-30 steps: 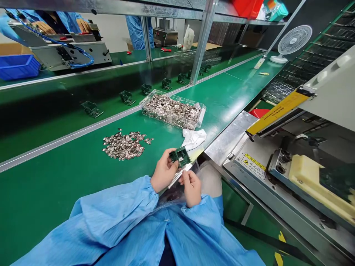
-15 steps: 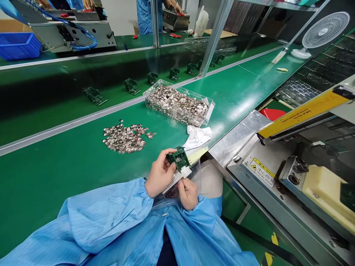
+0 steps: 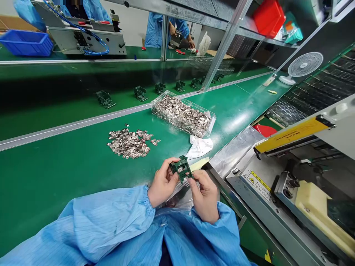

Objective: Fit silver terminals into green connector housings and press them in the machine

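Note:
Above my lap, a small green circuit board assembly (image 3: 181, 168) is held up between both hands. My left hand (image 3: 162, 184) grips it by its left side, thumb in front and fingers behind. My right hand (image 3: 206, 194) is closed, its thumb and fingertips pinching the board's lower right edge; whether a small part is between them too I cannot make out. Below the board, partly hidden by my hands, lie a whitish gridded strip (image 3: 177, 189) and a clear plastic bag (image 3: 181, 201). Behind the board are a pale yellow strip (image 3: 200, 163) and a crumpled white cloth (image 3: 200, 147).
A pile of small metal pieces (image 3: 129, 144) lies on the green table (image 3: 83, 168). Beyond it stands a clear tray (image 3: 210, 123) full of similar pieces. Several green boards (image 3: 104, 99) line the belt. A machine (image 3: 260, 184) stands at right; co-workers (image 3: 156, 31) are across.
My right hand has moved up from the whitish strip to the board's right edge. My left hand still holds the board. The head view has tilted upward.

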The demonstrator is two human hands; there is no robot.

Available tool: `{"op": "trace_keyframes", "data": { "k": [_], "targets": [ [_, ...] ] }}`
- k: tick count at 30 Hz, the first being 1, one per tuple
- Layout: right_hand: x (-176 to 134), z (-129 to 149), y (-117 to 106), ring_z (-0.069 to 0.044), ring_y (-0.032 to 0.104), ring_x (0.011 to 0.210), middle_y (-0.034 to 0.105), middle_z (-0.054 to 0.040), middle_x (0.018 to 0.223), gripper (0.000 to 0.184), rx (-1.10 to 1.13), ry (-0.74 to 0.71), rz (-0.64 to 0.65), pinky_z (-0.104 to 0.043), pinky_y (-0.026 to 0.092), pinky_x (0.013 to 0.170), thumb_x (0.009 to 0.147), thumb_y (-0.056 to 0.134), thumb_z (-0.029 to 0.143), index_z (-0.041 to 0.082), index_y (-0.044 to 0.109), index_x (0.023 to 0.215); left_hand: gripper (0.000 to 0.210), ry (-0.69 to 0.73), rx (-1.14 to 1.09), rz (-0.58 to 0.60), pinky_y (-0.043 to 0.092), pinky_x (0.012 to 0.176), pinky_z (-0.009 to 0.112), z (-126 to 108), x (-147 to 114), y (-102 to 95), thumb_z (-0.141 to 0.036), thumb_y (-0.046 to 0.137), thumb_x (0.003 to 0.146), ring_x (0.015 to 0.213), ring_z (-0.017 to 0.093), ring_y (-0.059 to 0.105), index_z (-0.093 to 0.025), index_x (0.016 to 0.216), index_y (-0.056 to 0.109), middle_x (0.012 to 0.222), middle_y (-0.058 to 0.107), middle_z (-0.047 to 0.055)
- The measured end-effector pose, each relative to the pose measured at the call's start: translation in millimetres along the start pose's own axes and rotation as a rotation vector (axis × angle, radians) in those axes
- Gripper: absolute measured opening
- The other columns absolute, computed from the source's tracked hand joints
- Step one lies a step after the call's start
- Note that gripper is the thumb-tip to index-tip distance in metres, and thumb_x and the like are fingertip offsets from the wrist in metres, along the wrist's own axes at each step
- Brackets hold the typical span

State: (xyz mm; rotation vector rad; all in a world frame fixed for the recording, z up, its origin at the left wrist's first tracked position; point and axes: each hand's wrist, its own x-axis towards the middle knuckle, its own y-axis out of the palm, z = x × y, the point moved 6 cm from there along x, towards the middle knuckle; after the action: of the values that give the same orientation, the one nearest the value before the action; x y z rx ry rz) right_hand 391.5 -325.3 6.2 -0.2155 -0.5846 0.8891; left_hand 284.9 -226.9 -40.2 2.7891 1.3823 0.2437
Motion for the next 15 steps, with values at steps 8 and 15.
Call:
{"op": "trace_keyframes", "data": {
  "k": [8,15],
  "targets": [
    [6.7,1.4,17.8,-0.022,0.055,0.081,0.058,-0.0039,0.081,0.01,-0.107,-0.005,-0.122,-0.035,0.046,0.071,0.089,0.061,0.028,0.022,0.067,0.083,0.035,0.03,0.084,0.031,0.041,0.054,0.022,-5.6,-3.9,0.7,-0.019,0.051,0.088,0.053,0.011,0.047,-0.019,0.123,0.048,0.066,0.054,-0.002],
    [1.6,-10.4,25.1,-0.022,0.056,0.09,0.054,-0.0062,0.093,0.009,-0.048,0.022,-0.235,-0.036,0.048,0.077,0.089,0.061,0.025,0.021,0.064,0.081,0.034,0.036,0.122,0.028,0.044,0.056,0.023,-6.1,-4.4,0.9,-0.021,0.051,0.09,0.059,0.013,0.053,-0.019,0.123,0.048,0.069,0.057,0.0]
  ]
}}
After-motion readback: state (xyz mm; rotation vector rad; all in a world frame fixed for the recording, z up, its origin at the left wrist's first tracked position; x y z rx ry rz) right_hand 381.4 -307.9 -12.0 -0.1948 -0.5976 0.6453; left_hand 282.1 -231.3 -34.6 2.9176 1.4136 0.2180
